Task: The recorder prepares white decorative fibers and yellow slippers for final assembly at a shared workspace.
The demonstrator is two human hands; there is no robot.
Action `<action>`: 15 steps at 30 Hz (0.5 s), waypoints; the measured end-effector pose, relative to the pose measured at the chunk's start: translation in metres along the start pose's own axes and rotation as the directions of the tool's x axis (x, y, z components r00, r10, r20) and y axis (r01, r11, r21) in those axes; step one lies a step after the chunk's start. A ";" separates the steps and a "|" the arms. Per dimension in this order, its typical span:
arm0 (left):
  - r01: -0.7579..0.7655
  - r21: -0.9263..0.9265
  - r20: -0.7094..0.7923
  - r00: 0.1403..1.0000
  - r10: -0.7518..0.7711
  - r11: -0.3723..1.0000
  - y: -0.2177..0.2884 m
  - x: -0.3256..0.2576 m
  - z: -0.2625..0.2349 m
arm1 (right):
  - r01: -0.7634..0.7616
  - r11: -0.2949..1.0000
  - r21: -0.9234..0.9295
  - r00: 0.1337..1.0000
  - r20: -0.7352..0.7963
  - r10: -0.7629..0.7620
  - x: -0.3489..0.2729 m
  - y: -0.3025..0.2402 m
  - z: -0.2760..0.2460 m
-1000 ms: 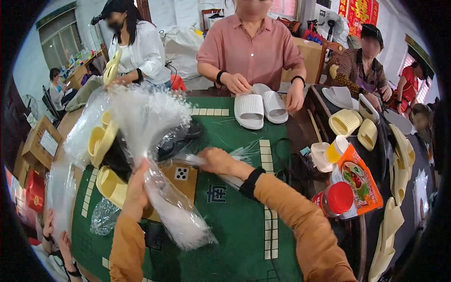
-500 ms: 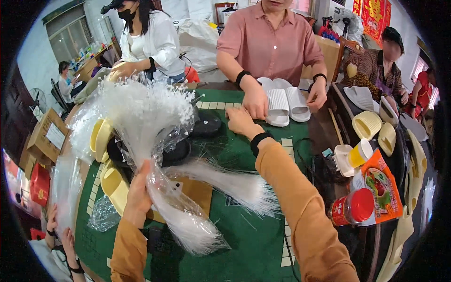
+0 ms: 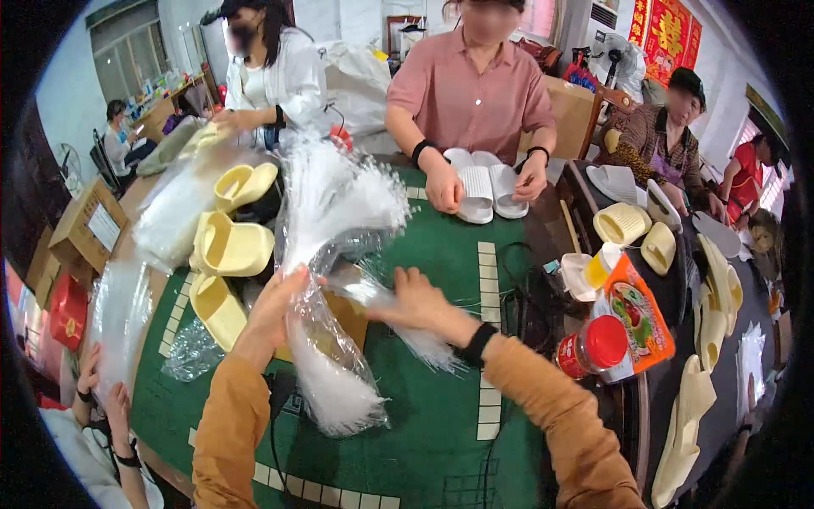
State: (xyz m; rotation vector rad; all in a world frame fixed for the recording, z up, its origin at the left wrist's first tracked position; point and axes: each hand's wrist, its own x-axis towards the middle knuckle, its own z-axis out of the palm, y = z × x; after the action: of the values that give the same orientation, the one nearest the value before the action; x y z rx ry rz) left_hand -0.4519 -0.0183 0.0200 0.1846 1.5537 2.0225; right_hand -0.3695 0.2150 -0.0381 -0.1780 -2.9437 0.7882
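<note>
head view: left hand (image 3: pixel 270 316) closed around the middle of a sheaf of clear plastic bags (image 3: pixel 326 254), ends fanning above and below it. right hand (image 3: pixel 417 303) just beside, pinching one bag (image 3: pixel 405 327) out. yellow slippers (image 3: pixel 229 250) left of both hands.

Head-worn fisheye, looking steeply down and forward over the green bench (image 3: pixel 441 254), close above both hands.

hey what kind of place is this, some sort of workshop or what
Probably a small, informal packing workshop. Several people sit around a green table handling slippers: a white pair, yellow slippers, and clear plastic bags held in the left hand.
</note>
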 end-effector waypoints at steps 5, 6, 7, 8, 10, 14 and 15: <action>-0.069 0.202 0.061 0.996 0.057 0.977 0.041 -0.029 0.038 | 0.147 0.987 -0.067 0.989 0.026 -0.145 -0.015 0.010 0.039; -0.070 0.350 0.074 0.996 0.047 0.934 0.052 -0.033 0.046 | 0.207 0.977 -0.056 0.978 0.040 -0.205 -0.022 0.009 0.043; -0.071 0.489 0.088 0.996 0.032 0.869 0.061 -0.031 0.056 | 0.263 0.964 -0.044 0.964 0.054 -0.261 -0.028 0.014 0.044; -0.157 0.518 0.157 0.984 0.087 0.841 0.073 -0.033 0.062 | 0.280 0.960 -0.026 0.959 0.055 -0.278 -0.035 0.005 0.044; -0.210 0.574 0.299 0.953 0.036 0.791 0.095 -0.034 0.096 | 0.360 0.933 0.002 0.922 0.150 -0.357 -0.061 -0.002 0.035; -0.449 0.626 0.637 0.766 -0.086 0.638 0.097 -0.004 0.136 | 0.392 0.919 -0.039 0.917 0.090 -0.388 -0.098 -0.023 0.024; -0.413 0.664 0.650 0.731 -0.209 0.623 0.088 0.017 0.157 | 0.357 0.932 -0.061 0.932 0.086 -0.351 -0.106 -0.008 0.030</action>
State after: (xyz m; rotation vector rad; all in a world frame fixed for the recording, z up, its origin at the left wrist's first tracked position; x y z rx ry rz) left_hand -0.4283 0.1084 0.1462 1.2579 1.7869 0.9426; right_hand -0.2692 0.1793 -0.0658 0.3774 -2.9437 0.6414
